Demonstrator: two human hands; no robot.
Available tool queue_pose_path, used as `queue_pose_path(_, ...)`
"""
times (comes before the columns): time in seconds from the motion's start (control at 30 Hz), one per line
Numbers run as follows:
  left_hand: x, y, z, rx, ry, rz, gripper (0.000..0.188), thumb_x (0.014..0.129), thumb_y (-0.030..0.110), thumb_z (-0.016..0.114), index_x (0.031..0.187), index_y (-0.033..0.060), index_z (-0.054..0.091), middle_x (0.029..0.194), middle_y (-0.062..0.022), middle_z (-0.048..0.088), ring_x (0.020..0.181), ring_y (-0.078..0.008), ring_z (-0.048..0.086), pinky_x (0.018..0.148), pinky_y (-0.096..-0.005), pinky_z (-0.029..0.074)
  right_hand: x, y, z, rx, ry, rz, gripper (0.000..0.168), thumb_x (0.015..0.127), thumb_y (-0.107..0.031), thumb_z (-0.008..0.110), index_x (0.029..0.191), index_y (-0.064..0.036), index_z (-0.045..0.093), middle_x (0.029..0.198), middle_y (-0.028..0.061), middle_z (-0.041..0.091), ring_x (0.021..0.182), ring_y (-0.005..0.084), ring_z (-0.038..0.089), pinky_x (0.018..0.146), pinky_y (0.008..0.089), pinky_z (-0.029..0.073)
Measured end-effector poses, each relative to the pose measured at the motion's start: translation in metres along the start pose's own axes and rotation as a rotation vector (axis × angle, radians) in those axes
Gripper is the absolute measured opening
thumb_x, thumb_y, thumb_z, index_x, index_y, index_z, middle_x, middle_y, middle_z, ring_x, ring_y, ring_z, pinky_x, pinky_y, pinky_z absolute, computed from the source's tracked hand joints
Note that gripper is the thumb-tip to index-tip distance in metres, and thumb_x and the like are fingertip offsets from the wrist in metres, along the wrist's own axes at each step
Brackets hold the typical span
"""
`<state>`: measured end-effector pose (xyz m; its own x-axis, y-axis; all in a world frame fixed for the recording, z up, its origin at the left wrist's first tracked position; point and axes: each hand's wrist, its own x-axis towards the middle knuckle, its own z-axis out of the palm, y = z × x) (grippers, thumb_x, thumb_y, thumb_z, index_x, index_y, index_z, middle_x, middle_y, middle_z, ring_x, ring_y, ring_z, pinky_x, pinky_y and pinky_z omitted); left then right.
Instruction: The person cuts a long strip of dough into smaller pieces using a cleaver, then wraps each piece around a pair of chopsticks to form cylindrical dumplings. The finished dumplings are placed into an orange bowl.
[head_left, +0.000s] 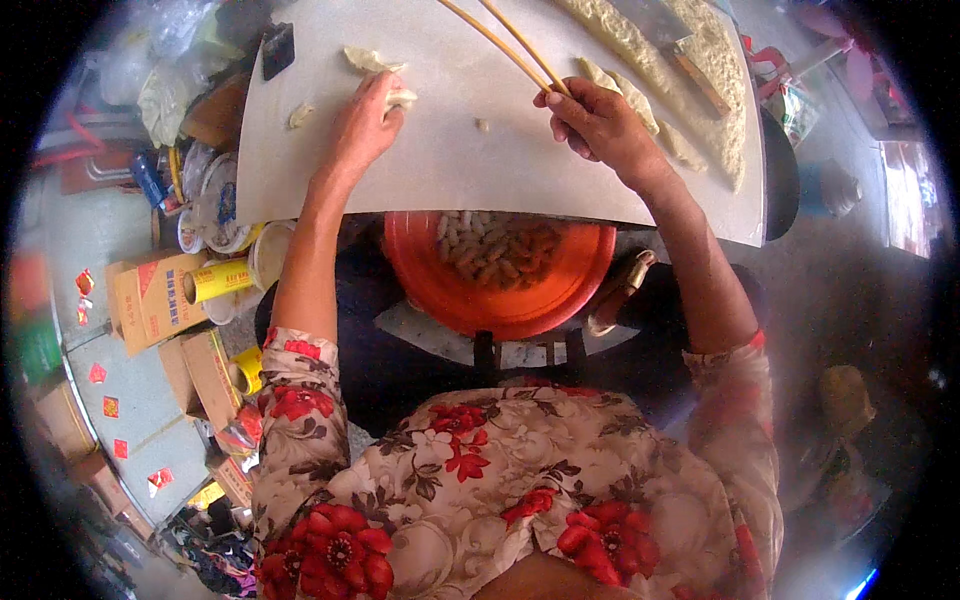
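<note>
My left hand (373, 120) is closed around a small piece of pale dough (401, 99) over a white work board (435, 172). Another dough piece (367, 59) lies just beyond its fingers, and a smaller bit (301, 115) rests to its left. In my right hand (592, 120) is a pair of long wooden chopsticks (517, 52), pointing away from me. Several dough strips (679, 146) lie beside that hand. Farther right are a long, rough-surfaced slab of dough (720, 67) and a scraper with a wooden handle (703, 85). A tiny dough crumb (482, 124) sits between my hands.
Below the board's near edge stands an orange basin (495, 311) holding many small oblong pieces. Cardboard boxes (154, 300), a yellow roll (221, 280) and plastic tubs (225, 202) crowd the left. A dark flat object (278, 51) lies at the board's far left corner.
</note>
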<state>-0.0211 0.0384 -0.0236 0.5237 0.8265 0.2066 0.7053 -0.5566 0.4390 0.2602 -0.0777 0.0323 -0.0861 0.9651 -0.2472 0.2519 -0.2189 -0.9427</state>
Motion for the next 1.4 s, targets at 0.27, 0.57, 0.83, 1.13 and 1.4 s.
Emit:
queue_pose_path(0.27, 0.006, 0.077, -0.008, -0.860, -0.261, -0.355, 0.021, 0.082, 0.016, 0.061, 0.099, 0.0090, 0.050, 0.083, -0.0005, 0.057, 0.062, -0.0093, 0.052, 0.049, -0.0224, 0.039, 0.008, 0.014, 0.017, -0.124, 0.075, -0.229, 0.023, 0.088, -0.026, 0.059, 0.100, -0.007, 0.061, 0.067, -0.0029, 0.052, 0.059, 0.0043, 0.044, 0.052, 0.0210, 0.038)
queue_pose_path(0.57, 0.005, 0.110, 0.007, -1.519, -0.463, -0.499, 0.033, 0.092, 0.030, 0.048, 0.118, 0.0092, 0.047, 0.100, 0.0001, 0.058, 0.081, -0.0113, 0.058, 0.058, -0.0217, 0.041, 0.007, -0.001, 0.018, 0.053, 0.190, -0.103, 0.026, 0.080, -0.027, 0.066, 0.088, -0.002, 0.064, 0.063, 0.0006, 0.054, 0.061, 0.0089, 0.046, 0.056, 0.0279, 0.041)
queue_pose_path(0.83, -0.002, 0.119, 0.021, -1.309, -0.411, -0.234, 0.034, 0.094, 0.027, 0.044, 0.118, 0.0029, 0.048, 0.107, -0.0066, 0.057, 0.087, -0.0156, 0.062, 0.061, -0.0242, 0.046, 0.017, 0.019, 0.022, -0.243, 0.262, -0.204, 0.029, 0.081, -0.030, 0.064, 0.086, -0.002, 0.061, 0.062, 0.0057, 0.055, 0.058, 0.0114, 0.049, 0.054, 0.0301, 0.042)
queue_pose_path(1.13, 0.011, 0.113, 0.012, -1.346, -0.230, -0.416, 0.032, 0.092, 0.027, 0.048, 0.114, 0.0041, 0.051, 0.092, -0.0081, 0.062, 0.059, -0.0086, 0.053, 0.046, -0.0186, 0.038, 0.010, 0.004, 0.005, -0.035, 0.248, -0.125, 0.026, 0.094, -0.031, 0.048, 0.095, -0.005, 0.056, 0.062, -0.0043, 0.043, 0.055, 0.0032, 0.039, 0.047, 0.0185, 0.033)
queue_pose_path(1.4, 0.017, 0.098, 0.008, -1.466, -0.161, -0.415, 0.028, 0.092, 0.023, 0.046, 0.110, 0.0033, 0.053, 0.085, -0.0081, 0.061, 0.056, -0.0073, 0.051, 0.042, -0.0182, 0.036, -0.010, -0.004, 0.002, -0.113, -0.046, -0.084, 0.031, 0.095, -0.031, 0.044, 0.106, -0.007, 0.060, 0.062, -0.0037, 0.045, 0.053, 0.0033, 0.040, 0.048, 0.0188, 0.034)
